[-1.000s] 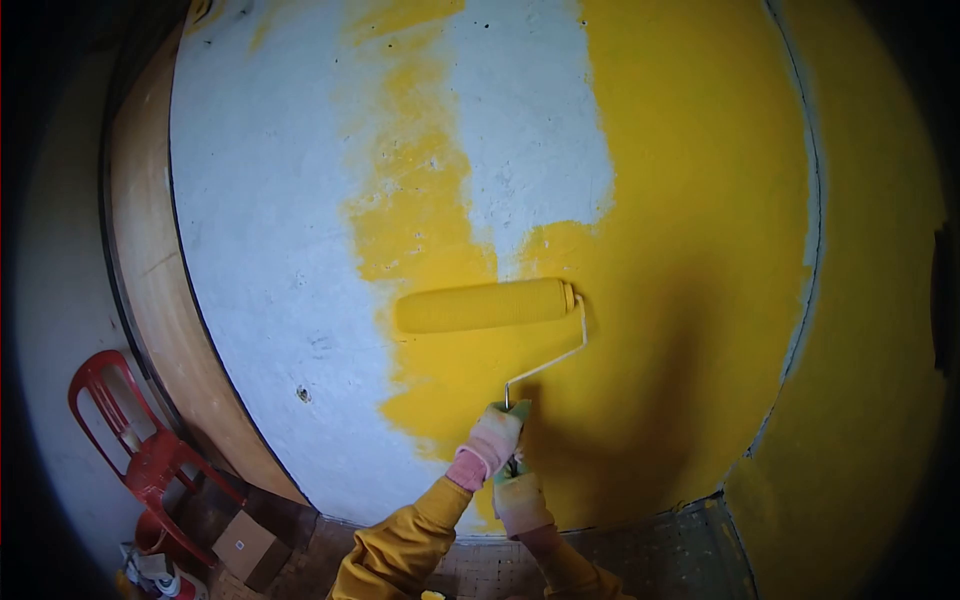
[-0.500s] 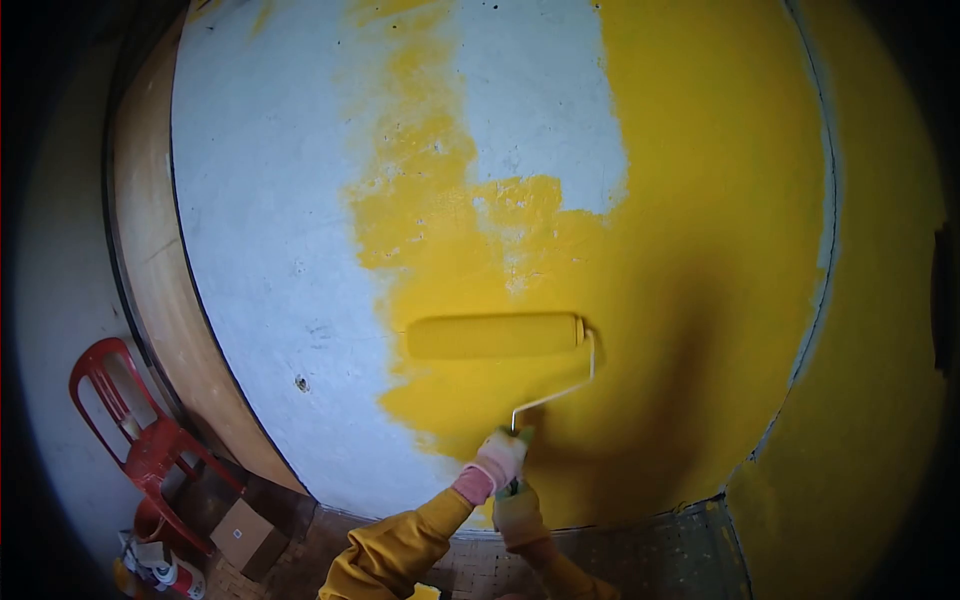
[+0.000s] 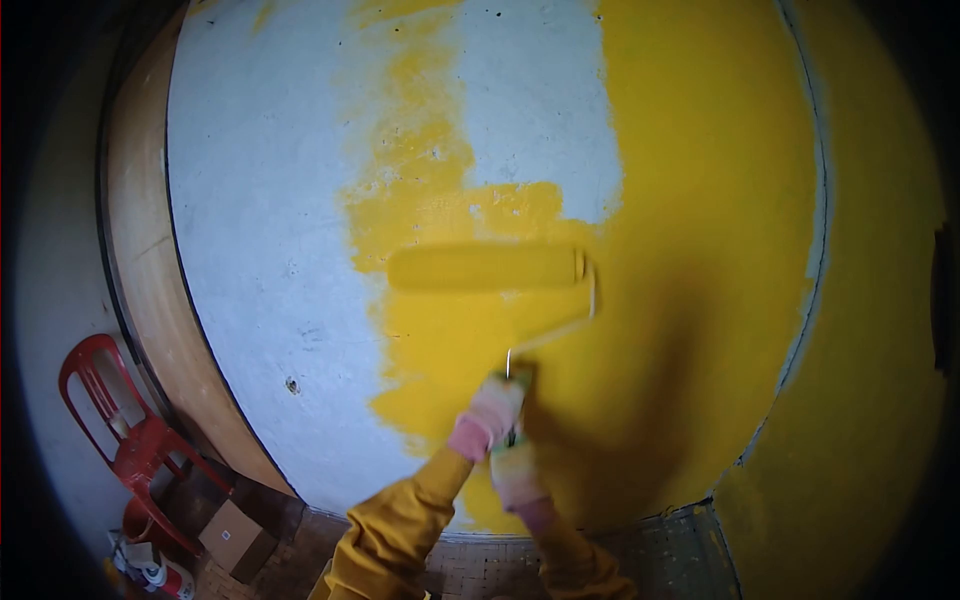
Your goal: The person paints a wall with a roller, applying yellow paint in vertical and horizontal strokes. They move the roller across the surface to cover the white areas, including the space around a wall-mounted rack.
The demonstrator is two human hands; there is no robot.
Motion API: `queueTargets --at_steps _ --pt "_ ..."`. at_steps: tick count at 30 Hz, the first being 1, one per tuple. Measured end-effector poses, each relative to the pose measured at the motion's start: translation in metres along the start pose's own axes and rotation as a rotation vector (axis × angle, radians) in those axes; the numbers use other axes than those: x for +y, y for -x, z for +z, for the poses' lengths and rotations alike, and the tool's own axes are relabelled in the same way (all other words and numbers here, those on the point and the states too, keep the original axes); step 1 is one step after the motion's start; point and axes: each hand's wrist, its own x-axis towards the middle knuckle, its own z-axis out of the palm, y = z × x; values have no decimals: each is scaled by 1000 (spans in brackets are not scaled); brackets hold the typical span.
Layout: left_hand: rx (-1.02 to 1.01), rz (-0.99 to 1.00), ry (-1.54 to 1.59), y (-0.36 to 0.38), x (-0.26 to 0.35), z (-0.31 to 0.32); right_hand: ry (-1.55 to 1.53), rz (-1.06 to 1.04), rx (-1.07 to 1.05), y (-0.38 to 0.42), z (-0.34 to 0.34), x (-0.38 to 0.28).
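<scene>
A paint roller (image 3: 485, 267) loaded with yellow lies level against the wall, and its wire frame bends down from the right end to the handle. My left hand (image 3: 491, 405), in a pale glove with a pink cuff, wraps round the upper part of that handle. Just below it, my right hand (image 3: 516, 473), gloved alike, closes round the lower part. Most of the handle is hidden by the gloves. Behind the roller, the wall (image 3: 270, 240) is pale blue on the left and yellow on the right, with a patchy yellow band between.
At the lower left stand a red plastic chair (image 3: 150, 445), a cardboard box (image 3: 237, 540) and a red-and-white container (image 3: 172, 578). A wooden panel (image 3: 150, 220) borders the wall on the left. A cracked corner seam (image 3: 820, 200) runs down the right.
The roller has moved up the wall, with both hands rising along with it. Yellow now covers some pale patches above its former position.
</scene>
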Motion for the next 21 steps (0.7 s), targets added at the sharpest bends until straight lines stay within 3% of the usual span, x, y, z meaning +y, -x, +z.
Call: queueTargets --at_steps 1,2,3,4,6,7,8,9,10,12,13,14,15,18,21 --pt "-98 -93 -140 23 -18 10 -786 411 -135 34 6 -16" --pt "-147 -287 -110 47 -9 14 -814 397 84 61 15 -31" --pt "-193 -478 -83 66 1 14 -1081 882 -315 79 18 -42" --pt "-195 -468 -85 75 -5 17 -1471 1190 -83 81 9 -55" --pt "-385 -373 6 85 -16 17 -1466 1170 -52 88 15 -62" --pt "-385 -360 7 86 -20 11 -1467 1146 -30 88 19 -62" --pt "-219 -155 95 86 -24 4 -1730 1363 -123 57 -23 -59" --pt "-50 50 184 85 -26 -4 -1648 1324 -92 36 -28 -55" --pt "-45 60 187 85 -17 -18 -1569 1283 -62 15 -33 -51" --pt "220 65 553 97 15 -53 -1614 1280 -20 -50 -74 -37" --pt "219 68 558 110 20 -62 -1477 1157 57 -73 -66 -25" --pt "181 -60 630 124 20 -68 -1650 1056 33 -104 -94 -14" --pt "141 -189 699 136 16 -69 -1610 1031 39 -132 -104 0" --pt "0 -288 742 181 -25 -42 -1508 940 117 -203 -127 43" --pt "-162 -524 794 229 -75 9 -1401 929 131 -217 -142 64"
